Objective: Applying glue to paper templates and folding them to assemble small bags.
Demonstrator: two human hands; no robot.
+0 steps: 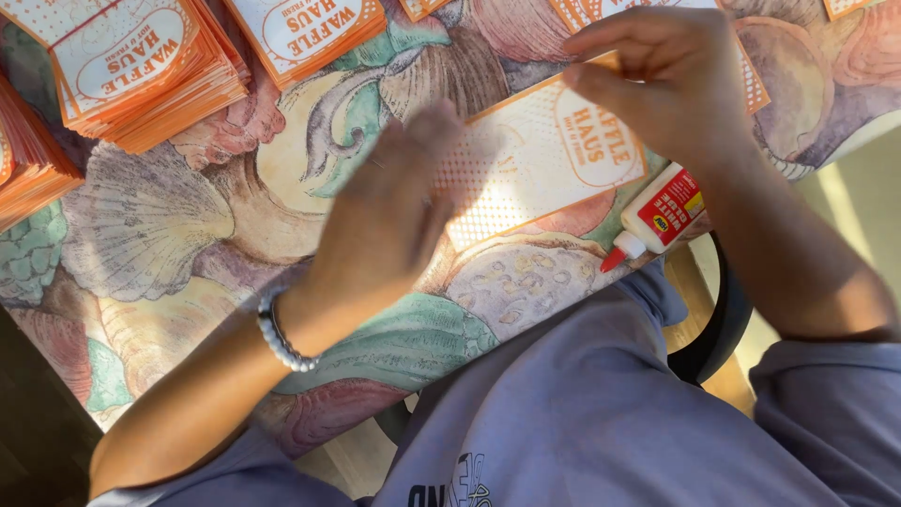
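Observation:
An orange-and-cream printed paper sleeve (549, 160) lies flat on a table covered with a seashell-patterned cloth (160, 225). My left hand (389, 211), blurred by motion, rests flat with fingers together on the sleeve's left end. My right hand (662, 80) pinches the sleeve's far right edge between thumb and fingers. A white glue bottle (662, 214) with a red label and red tip lies on its side at the table edge, just below my right wrist.
Stacks of the same orange printed sleeves (141, 66) stand at the top left, with another stack (310, 33) at top centre and one at the far left edge (28, 164). A dark chair edge (723, 319) shows by my lap.

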